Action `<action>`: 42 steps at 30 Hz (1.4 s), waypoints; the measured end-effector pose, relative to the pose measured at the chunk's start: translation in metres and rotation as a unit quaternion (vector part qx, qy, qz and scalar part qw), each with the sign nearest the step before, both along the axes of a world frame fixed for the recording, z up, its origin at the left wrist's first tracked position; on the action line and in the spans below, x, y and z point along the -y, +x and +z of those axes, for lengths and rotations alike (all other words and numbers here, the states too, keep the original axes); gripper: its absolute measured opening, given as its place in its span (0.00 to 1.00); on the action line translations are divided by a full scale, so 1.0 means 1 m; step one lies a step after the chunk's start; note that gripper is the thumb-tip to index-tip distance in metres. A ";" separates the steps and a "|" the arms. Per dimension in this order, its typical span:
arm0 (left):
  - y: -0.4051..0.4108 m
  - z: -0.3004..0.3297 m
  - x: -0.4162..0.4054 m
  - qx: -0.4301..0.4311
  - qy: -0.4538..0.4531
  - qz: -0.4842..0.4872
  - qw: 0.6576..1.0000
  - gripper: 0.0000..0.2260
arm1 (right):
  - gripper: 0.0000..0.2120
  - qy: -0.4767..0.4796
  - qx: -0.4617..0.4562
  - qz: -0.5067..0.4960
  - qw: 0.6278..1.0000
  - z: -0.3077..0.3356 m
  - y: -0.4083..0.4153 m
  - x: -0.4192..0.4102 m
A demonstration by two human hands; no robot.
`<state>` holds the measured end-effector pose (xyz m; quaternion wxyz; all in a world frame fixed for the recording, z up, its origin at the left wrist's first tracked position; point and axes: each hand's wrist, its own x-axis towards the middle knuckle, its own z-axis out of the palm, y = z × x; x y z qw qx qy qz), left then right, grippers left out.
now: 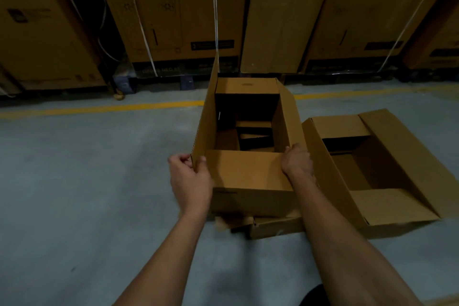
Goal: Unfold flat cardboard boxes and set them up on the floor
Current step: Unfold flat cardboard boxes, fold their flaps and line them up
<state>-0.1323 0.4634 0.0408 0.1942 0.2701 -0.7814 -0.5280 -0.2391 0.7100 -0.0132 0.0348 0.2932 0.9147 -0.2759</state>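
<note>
Both hands on the opened box (248, 176), mid-floor (87, 169), top flaps up. Left hand (190, 179) pinches the near-left flap corner, thumb & fingers clamped on cardboard. Right hand (296, 160) curls over the near-right rim. Second open box (372, 169) sits just beside, on the right. Big strapped cartons (178, 15) line the back.

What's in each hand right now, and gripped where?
Both hold the opened cardboard box. Left hand pinches the near-left corner edge of its raised side flap; right hand grips the near-right top corner.
</note>
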 end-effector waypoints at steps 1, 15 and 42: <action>0.007 0.006 -0.006 -0.039 -0.032 0.000 0.999 0.13 | 0.20 0.000 0.002 -0.001 1.000 0.002 0.000 0.001; -0.052 0.025 -0.064 0.001 -0.381 -0.256 0.888 0.29 | 0.18 0.010 0.009 0.014 1.000 -0.004 0.002 -0.011; -0.208 0.042 -0.049 0.113 -0.600 -0.153 0.777 0.47 | 0.16 0.019 0.004 0.026 0.999 -0.008 0.006 -0.021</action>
